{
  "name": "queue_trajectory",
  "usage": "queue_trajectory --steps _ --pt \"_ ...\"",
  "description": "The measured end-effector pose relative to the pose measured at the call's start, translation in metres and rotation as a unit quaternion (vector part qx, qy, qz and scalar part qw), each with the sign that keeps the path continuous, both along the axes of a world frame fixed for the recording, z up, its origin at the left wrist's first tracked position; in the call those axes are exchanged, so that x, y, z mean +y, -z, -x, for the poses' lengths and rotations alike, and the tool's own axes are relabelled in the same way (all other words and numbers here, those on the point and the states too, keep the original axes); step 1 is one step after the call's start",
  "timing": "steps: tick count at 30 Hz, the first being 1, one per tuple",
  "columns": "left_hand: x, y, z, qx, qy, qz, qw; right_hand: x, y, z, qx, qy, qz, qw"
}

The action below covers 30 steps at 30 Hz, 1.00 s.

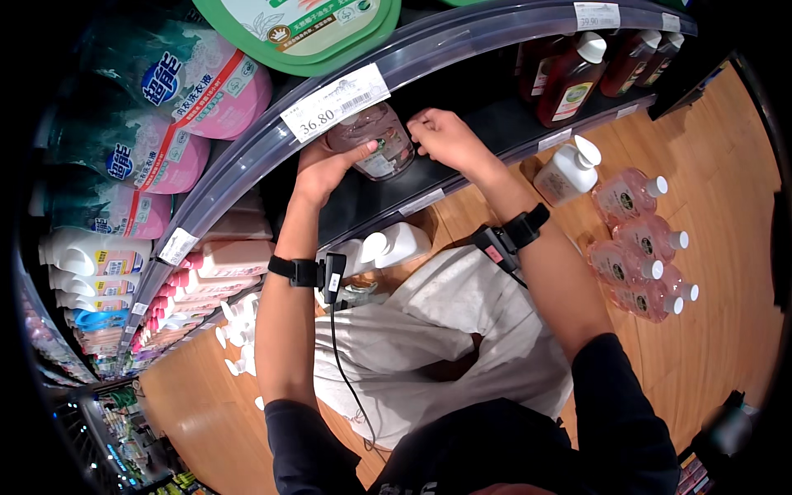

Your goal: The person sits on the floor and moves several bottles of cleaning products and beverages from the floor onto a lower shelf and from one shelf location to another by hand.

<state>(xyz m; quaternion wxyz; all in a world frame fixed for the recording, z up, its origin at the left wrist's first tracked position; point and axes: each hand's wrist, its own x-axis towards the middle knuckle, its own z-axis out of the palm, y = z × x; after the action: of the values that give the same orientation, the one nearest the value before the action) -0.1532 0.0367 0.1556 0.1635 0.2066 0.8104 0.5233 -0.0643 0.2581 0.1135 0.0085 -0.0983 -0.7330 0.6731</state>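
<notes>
On the dark lower shelf (pixel 362 201), a clear, pinkish plastic bottle (pixel 396 148) stands partly behind a price tag (pixel 337 102) on the shelf edge above. My left hand (pixel 325 167) grips this bottle from its left side. The thumb lies across its front, while the other fingers are mostly hidden. Just right of the bottle is my right hand (pixel 448 139), its fingers curled and apart from the bottle. I see nothing in that hand, but the inside of its fingers is hidden.
Dark red bottles (pixel 569 86) stand farther right on the shelf. Several pink bottles (pixel 625 195) and a white pump bottle (pixel 566 173) are on the wooden floor (pixel 711 204). White bottles (pixel 402 244) stand below the shelf. Laundry-detergent bottles (pixel 204 86) fill the upper left shelf.
</notes>
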Motion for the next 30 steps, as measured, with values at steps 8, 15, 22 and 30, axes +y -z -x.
queue_trajectory --steps 8,15,22,30 --pt "-0.003 0.012 0.046 0.026 -0.005 -0.008 1.0 0.008 0.059 0.02 -0.092 -0.042 -0.011 0.995" --pt "-0.036 0.047 0.112 0.266 -0.008 0.066 0.962 -0.005 0.072 0.023 -0.094 -0.053 -0.002 0.994" --pt "-0.059 0.047 0.111 0.235 -0.048 0.065 0.969 -0.012 0.087 0.025 -0.077 -0.014 -0.047 0.996" --pt "-0.066 0.043 0.111 0.208 -0.059 0.058 0.975 -0.006 0.115 0.036 -0.076 -0.001 -0.038 0.996"
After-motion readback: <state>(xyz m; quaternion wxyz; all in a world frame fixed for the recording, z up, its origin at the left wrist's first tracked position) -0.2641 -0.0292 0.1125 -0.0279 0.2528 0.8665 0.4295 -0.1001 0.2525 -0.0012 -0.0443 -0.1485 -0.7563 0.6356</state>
